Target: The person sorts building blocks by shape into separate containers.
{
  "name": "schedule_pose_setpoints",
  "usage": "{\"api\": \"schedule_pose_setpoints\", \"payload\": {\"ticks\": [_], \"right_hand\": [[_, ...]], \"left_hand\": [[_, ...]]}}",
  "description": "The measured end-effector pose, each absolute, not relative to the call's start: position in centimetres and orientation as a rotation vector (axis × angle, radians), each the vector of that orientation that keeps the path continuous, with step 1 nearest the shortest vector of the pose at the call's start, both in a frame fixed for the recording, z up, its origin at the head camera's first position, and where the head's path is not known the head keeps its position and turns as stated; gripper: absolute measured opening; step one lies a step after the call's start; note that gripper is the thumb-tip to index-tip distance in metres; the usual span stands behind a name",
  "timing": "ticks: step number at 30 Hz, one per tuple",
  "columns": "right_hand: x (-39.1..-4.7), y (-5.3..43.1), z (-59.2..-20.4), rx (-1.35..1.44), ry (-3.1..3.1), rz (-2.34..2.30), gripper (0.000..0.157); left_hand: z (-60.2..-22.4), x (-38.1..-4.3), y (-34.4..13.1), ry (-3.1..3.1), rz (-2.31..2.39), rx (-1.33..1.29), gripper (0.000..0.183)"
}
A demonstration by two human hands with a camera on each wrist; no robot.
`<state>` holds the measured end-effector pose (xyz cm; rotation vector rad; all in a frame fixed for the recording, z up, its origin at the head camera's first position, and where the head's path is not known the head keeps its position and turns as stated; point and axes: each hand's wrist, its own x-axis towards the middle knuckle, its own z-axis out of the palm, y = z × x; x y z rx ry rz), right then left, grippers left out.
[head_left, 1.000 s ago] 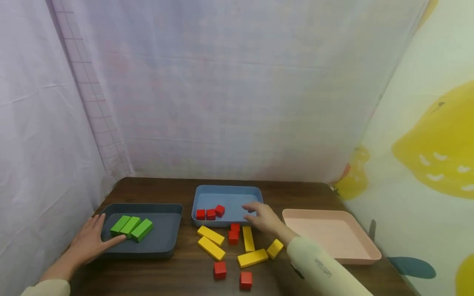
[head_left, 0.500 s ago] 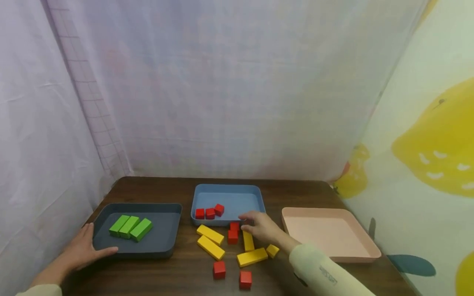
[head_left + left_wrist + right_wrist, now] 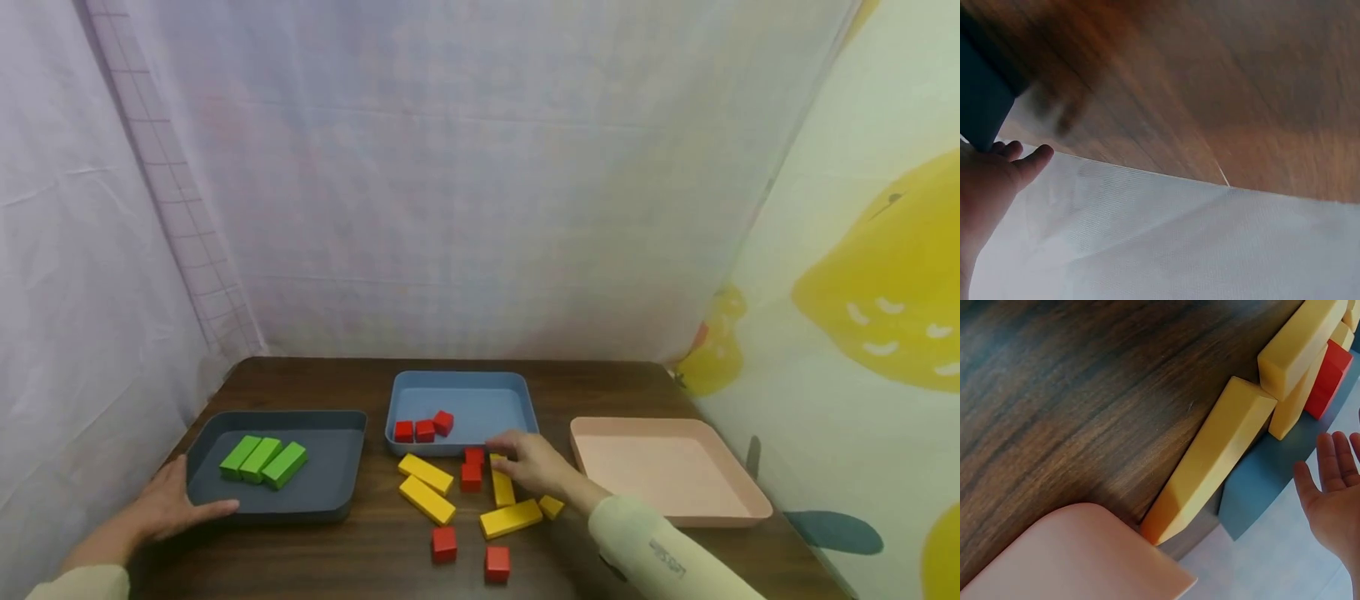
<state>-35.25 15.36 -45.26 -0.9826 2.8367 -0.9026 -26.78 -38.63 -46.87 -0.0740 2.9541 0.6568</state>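
Note:
My left hand [image 3: 167, 502] lies at the left side of the dark grey tray [image 3: 337, 467], its thumb stretched along the front rim. In that tray sit several green blocks [image 3: 262, 460], side by side. My right hand [image 3: 531, 462] hovers by the front right corner of the blue tray [image 3: 480, 400], partly covering a yellow block [image 3: 502, 490]. Its fingers are loosely bent in the head view and look spread in the right wrist view, with nothing held. Close to the fingertips are two red cubes [image 3: 471, 477]. More red cubes [image 3: 424, 431] are inside the blue tray.
A pink tray [image 3: 667, 467] stands on the right. More yellow blocks [image 3: 427, 500] lie scattered in the middle, one partly behind my right forearm. Two loose red cubes [image 3: 497, 564] are nearer the front edge. White cloth [image 3: 450, 208] hangs behind the table.
My right hand has come down and nearer from over the blue tray to the yellow block. My left hand has slid left, off the green blocks to the grey tray's side.

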Motion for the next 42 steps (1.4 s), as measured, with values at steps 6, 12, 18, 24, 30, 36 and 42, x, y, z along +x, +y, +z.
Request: {"api": "schedule_pose_setpoints", "payload": {"ticks": [6,12,18,24,30,36,42], "right_hand": [[-35.3,15.1,-45.7,-1.009,2.841,-0.895,0.031],[-35.1,14.8,-46.6,-1.050,2.821,-0.904,0.032],[-34.9,14.3,-46.8,-1.018,2.822,-0.884,0.033],[-34.7,13.8,-46.8,-1.038,2.851,-0.820,0.034],[-34.8,13.3,-46.9,-1.132,2.911,-0.732,0.033],[-35.0,12.8,-47.1,-1.199,2.924,-0.682,0.031],[-35.0,12.5,-47.1,-1.157,2.914,-0.649,0.034]], "left_hand": [[-47.0,-26.9,-38.3,2.986,0.654,-0.062,0.124],[-47.2,-26.9,-37.9,2.960,0.686,-0.092,0.126],[-47.2,-27.2,-37.8,2.955,0.665,-0.142,0.129],[-47.3,-27.1,-37.9,2.945,0.649,-0.163,0.130],[-47.4,-26.9,-38.1,2.948,0.648,-0.172,0.130],[-47.5,-26.9,-38.3,2.954,0.644,-0.190,0.131],[-47.7,-27.0,-38.4,2.981,0.630,-0.175,0.129]]}}
